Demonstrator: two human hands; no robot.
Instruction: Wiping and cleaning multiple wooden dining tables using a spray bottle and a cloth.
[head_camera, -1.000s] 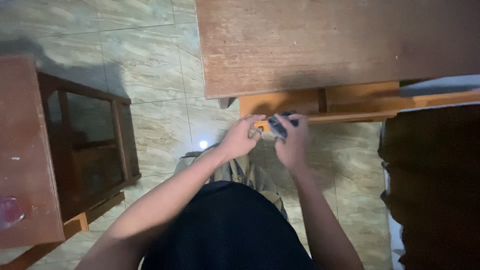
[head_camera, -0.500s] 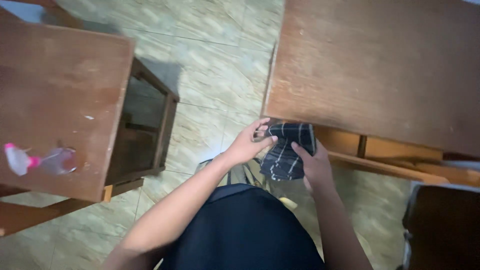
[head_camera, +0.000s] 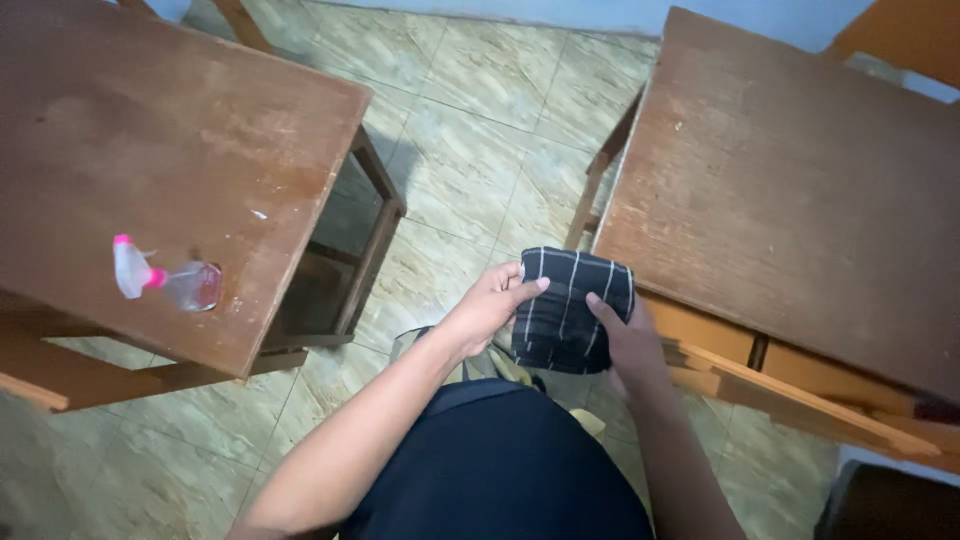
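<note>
I see 2 worn wooden desks flanking the tiled floor (head_camera: 470, 170): the right desk (head_camera: 800, 210) bare, the left desk (head_camera: 150, 150) carrying a spray bottle (head_camera: 165, 280). Between them, my left hand (head_camera: 490, 305) and right hand (head_camera: 630, 340) grip a folded black checked cloth (head_camera: 570, 305), lifted higher than a second ago, fingers closed on its edges.
</note>
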